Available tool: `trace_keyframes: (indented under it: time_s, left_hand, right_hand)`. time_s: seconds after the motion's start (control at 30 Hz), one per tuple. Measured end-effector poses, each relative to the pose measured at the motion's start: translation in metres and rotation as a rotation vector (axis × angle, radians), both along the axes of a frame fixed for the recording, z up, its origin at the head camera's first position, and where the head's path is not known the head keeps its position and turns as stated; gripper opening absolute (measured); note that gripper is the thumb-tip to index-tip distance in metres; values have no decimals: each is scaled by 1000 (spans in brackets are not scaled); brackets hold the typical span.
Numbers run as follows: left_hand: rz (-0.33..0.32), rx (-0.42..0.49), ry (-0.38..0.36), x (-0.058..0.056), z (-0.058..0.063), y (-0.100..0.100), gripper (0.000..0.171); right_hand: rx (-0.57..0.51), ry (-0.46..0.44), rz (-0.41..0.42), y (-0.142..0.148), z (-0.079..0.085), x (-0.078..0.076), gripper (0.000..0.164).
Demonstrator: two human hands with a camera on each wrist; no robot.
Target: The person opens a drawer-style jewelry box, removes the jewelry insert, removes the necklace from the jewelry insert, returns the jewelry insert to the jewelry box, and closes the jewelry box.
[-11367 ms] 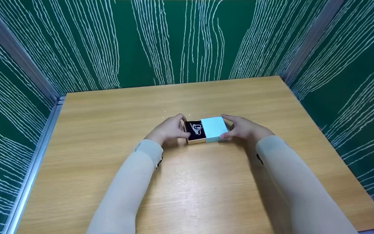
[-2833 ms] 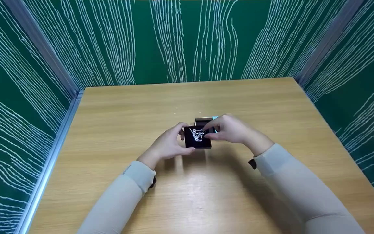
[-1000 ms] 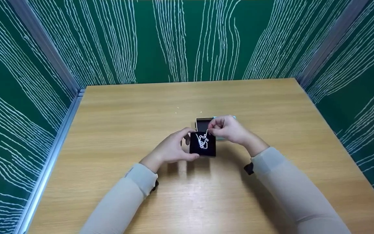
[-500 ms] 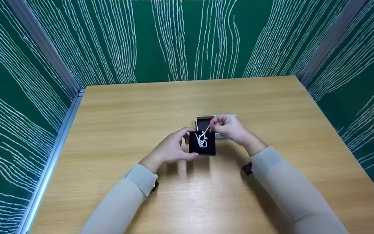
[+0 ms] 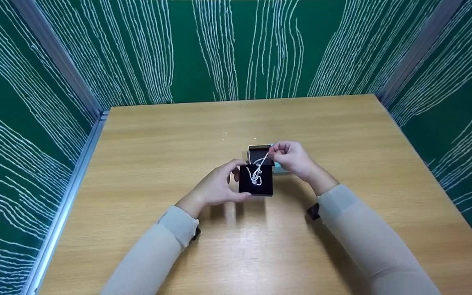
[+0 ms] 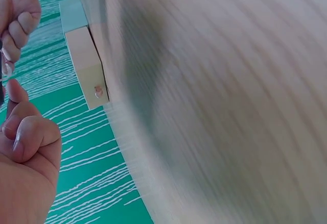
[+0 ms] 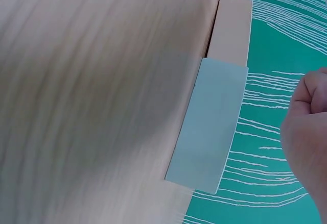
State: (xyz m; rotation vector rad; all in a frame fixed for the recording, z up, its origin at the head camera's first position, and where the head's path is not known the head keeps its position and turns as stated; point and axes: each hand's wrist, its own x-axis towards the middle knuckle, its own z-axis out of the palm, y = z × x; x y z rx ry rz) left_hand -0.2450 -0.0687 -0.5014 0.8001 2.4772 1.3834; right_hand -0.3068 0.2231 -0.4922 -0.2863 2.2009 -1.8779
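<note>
In the head view my left hand (image 5: 217, 184) holds a square black jewellery pad (image 5: 264, 189) by its left side, thumb along the near edge. A thin silver chain (image 5: 255, 177) lies bunched on the pad. My right hand (image 5: 295, 162) pinches one end of it, drawing a straight strand up past the pad's far edge. Behind the pad sits a drawer-style gift box: its dark-lined drawer (image 5: 255, 153) sticks out of a light blue sleeve (image 5: 283, 168). Seen from the right wrist, the sleeve (image 7: 208, 127) lies on the table below my right hand (image 7: 310, 124).
The wooden table (image 5: 170, 147) spreads around the box, with a few tiny pale specks beyond it. Green walls with white streaks (image 5: 203, 49) enclose the back and sides. A small pull tab (image 6: 98, 91) shows on the drawer's end in the left wrist view.
The black pad has come out of the drawer into my left hand. My right hand, first on the sleeve, has taken the chain's end and moved up and away, stretching a strand off the pad.
</note>
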Motion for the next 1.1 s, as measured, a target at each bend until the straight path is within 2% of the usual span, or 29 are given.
trace_keyframes:
  time_s: [0.33, 0.57, 0.8, 1.1]
  left_hand:
    - [12, -13, -12, 0, -5, -1, 84]
    - [-23, -40, -11, 0, -2, 1, 90]
    - [-56, -48, -16, 1, -3, 2, 89]
    - [-76, -56, -10, 2, -3, 5, 86]
  right_hand:
    - [-14, 27, -37, 3, 1, 2, 13]
    - [29, 80, -45, 4, -2, 1, 10]
    - [63, 116, -51, 2, -2, -1, 8]
    - [112, 129, -73, -1, -2, -3, 14]
